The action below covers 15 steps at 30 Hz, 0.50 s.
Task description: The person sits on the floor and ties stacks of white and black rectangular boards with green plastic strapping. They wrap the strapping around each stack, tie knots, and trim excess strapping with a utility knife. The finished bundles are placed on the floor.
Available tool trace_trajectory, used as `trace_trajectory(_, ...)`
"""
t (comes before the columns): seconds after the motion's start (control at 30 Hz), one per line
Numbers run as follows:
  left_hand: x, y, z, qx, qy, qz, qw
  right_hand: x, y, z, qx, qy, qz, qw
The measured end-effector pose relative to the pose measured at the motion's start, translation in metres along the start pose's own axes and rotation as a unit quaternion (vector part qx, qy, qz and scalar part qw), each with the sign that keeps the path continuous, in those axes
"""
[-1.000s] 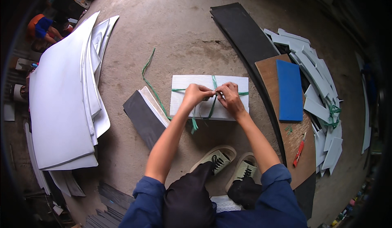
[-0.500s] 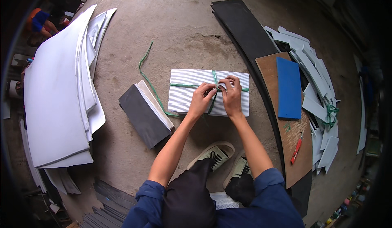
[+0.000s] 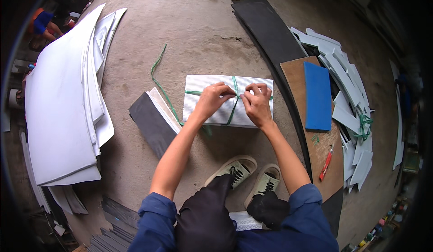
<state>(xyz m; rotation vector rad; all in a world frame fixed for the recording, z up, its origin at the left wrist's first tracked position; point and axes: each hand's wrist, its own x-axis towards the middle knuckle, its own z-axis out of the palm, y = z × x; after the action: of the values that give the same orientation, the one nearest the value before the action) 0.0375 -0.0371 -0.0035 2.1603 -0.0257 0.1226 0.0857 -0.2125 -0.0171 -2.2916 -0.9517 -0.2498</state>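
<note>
A stack of white ribbed sheets (image 3: 252, 116) lies on the floor in front of my feet. Green plastic string (image 3: 233, 110) runs around it both ways and crosses at a knot near the middle of the top. On the left of the knot, my left hand (image 3: 213, 101) pinches a string end between thumb and fingers. My right hand (image 3: 258, 104) is closed in a pinch just right of it, fingers curled on the string. The thin string ends are partly hidden by the fingertips. A loose green string (image 3: 155, 67) trails across the floor to the stack's near left corner.
Black and pale blocks (image 3: 151, 121) lie left of the stack. Large white sheets (image 3: 63, 98) are piled farther left. To the right, a brown board (image 3: 322, 175) carries a blue slab (image 3: 317, 96) and a red cutter (image 3: 325, 164); white offcuts (image 3: 345, 71) lie beyond.
My hands, close together over the knot before, have drawn apart, the left one moving left and the right one slightly right. The stack stays in place on the floor.
</note>
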Motion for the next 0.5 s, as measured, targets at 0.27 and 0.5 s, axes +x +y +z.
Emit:
trace_trajectory(0.27, -0.006, -0.017, -0.003, 0.181, 0.017, 0.027, 0.983, -0.024, -0.002, 0.015, 0.046, 0.035, 0.102, 0.993)
trace_trajectory(0.5, 0.018, 0.005, 0.023, 0.184, 0.110, -0.144, 0.966, -0.014, -0.013, 0.011, 0.291, -0.020, 0.075, 0.954)
